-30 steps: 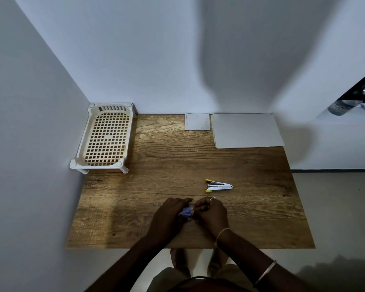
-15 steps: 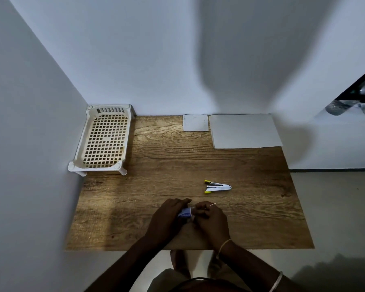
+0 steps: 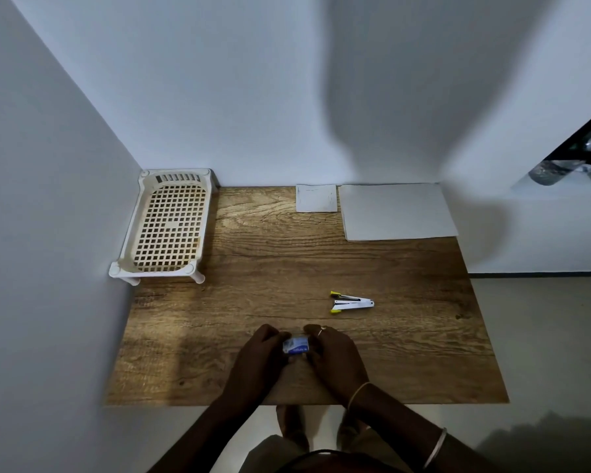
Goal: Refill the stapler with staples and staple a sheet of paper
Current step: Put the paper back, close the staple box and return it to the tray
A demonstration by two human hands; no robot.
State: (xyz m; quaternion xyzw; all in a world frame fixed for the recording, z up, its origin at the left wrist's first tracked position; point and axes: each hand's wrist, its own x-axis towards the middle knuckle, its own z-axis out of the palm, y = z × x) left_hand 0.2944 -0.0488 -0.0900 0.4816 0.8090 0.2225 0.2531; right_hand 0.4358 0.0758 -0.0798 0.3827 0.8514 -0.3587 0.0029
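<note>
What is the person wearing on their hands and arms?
The right hand has a thin ring on one finger, a slim gold bangle at the wrist and a silvery bangle further up the forearm. The left hand is bare. No sleeves show.

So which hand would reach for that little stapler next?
Probably the right hand: the stapler lies open just beyond it, on its side of the staple box both hands hold. The left hand would have to cross over.

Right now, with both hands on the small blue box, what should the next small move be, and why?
Probably open the small blue box and draw out a strip of staples. The left hand and right hand both grip it near the table's front edge, while the stapler already lies opened and untouched beyond them, apparently awaiting staples.
</note>
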